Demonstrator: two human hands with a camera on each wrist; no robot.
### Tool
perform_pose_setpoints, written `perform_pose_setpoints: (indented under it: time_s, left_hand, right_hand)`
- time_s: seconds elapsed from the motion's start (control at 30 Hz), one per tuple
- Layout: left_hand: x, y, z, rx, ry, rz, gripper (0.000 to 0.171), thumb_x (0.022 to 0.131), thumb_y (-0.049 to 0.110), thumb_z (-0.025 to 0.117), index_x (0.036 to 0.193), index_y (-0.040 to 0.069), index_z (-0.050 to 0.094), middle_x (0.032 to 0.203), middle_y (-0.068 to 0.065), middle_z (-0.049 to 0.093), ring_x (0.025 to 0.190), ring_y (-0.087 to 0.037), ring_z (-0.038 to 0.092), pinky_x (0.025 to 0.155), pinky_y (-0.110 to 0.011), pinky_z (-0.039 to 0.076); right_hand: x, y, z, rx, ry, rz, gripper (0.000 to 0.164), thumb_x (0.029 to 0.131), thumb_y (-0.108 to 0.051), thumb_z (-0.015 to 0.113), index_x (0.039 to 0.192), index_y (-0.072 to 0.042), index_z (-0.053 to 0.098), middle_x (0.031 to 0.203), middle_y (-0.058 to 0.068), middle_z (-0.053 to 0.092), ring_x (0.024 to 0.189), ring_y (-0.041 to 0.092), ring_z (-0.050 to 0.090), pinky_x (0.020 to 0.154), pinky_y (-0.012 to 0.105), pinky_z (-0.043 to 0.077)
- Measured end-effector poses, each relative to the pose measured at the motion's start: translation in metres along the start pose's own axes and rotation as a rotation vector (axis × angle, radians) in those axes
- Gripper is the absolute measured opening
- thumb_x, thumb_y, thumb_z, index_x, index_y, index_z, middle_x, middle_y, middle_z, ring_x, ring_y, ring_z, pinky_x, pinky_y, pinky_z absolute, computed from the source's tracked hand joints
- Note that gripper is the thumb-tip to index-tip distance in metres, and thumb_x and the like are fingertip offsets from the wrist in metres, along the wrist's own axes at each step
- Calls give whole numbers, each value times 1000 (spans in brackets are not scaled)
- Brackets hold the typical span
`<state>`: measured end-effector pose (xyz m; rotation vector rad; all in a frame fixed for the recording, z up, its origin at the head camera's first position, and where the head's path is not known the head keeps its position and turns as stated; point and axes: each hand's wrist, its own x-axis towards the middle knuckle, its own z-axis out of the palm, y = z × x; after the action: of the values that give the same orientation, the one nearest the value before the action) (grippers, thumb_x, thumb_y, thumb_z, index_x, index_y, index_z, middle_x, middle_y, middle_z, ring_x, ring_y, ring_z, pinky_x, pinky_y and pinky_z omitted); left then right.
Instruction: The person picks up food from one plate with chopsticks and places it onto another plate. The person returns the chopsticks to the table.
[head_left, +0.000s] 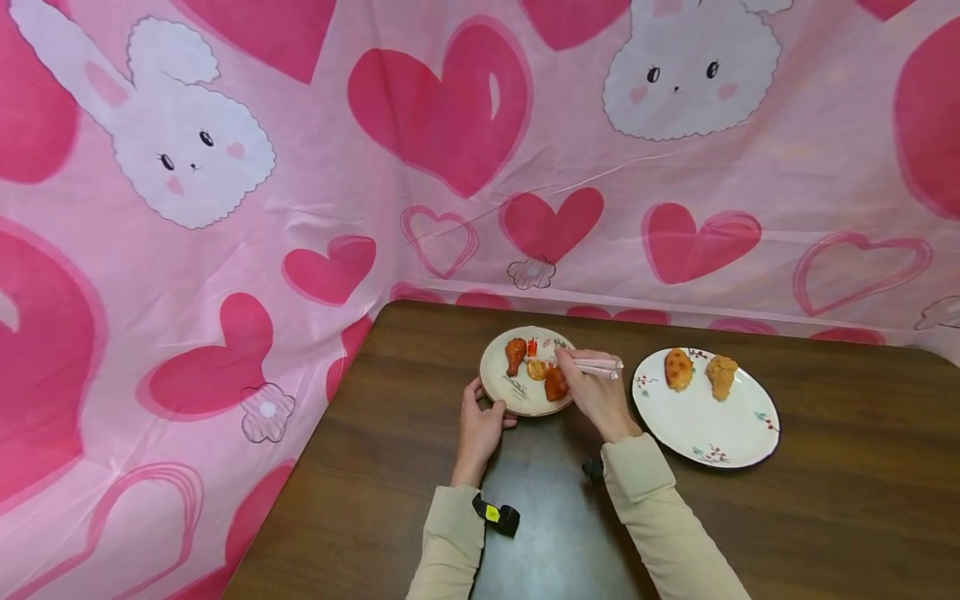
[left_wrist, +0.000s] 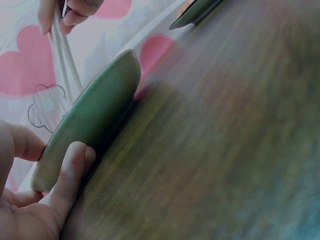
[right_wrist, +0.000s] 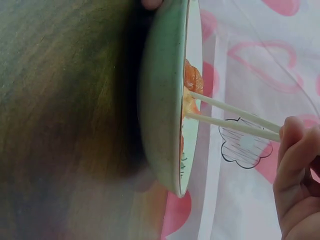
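My left hand grips the near left rim of a small round plate, thumb on one side and fingers on the other in the left wrist view. On that plate lie a brown-red drumstick, a glossy orange-red piece, a yellowish round piece and a bright red strip. My right hand holds a pair of pale chopsticks over the plate's right side. Their tips are slightly spread at the yellowish piece in the right wrist view.
To the right stands a larger white plate with floral marks. It bears a browned oval piece and a fried drumstick-like piece. Both plates are on a dark wooden table. A pink heart-print cloth hangs behind and at the left.
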<state>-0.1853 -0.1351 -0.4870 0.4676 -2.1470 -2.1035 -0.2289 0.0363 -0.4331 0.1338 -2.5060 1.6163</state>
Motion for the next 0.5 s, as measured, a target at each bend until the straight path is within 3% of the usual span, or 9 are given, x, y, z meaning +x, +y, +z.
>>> perform_pose_setpoints:
  time_s: [0.1,0.23,0.5]
  left_hand:
    - [9,-11,0,-9,1,1,63,88,0,51,146,0,28,139,-21,42,67,-20,67,66,-35,62]
    - [13,-15,-1,-19,1,14,62,87,1,52,145,3,30,138,-19,43,64,-14,66,62,-29,61]
    - [18,-11,-3,-12,-9,0,61,87,2,51,144,3,31,137,-19,43,63,-11,65,62,-26,61]
  right_hand:
    - [-2,0,0,72,1,22,33,92,-35,63,85,-5,76,76,22,70,59,24,63,45,23,50]
    - [-3,0,1,78,17,8,34,92,-37,62,80,-8,75,75,22,69,62,30,64,46,24,52]
    - [-2,0,3,11,61,-56,37,94,-35,60,77,-5,74,69,17,68,55,10,58,45,20,47]
